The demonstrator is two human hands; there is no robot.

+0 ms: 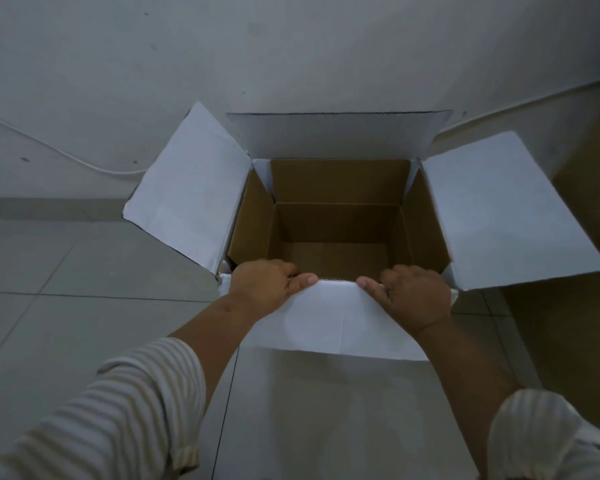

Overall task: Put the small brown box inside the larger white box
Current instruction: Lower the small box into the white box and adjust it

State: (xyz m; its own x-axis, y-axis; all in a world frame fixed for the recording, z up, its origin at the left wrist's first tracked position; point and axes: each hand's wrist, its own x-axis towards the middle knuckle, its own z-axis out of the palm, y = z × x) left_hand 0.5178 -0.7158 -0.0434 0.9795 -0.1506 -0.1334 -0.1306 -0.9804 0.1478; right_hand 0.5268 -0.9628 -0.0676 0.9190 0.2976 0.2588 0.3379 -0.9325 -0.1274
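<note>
While the white box (340,202) sits open on the floor (66,265), left hand (260,287) and right hand (414,294) both grip its near flap (329,320).

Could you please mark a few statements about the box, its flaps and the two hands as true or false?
1. The white box is open, all four flaps folded outward. True.
2. Both hands grip the far flap. False: the left hand and right hand hold the near flap.
3. The box is brown inside. True.
4. A small brown box lies inside it. False: the inside looks empty.
5. The box stands on a table. False: it stands on a tiled floor.
</note>
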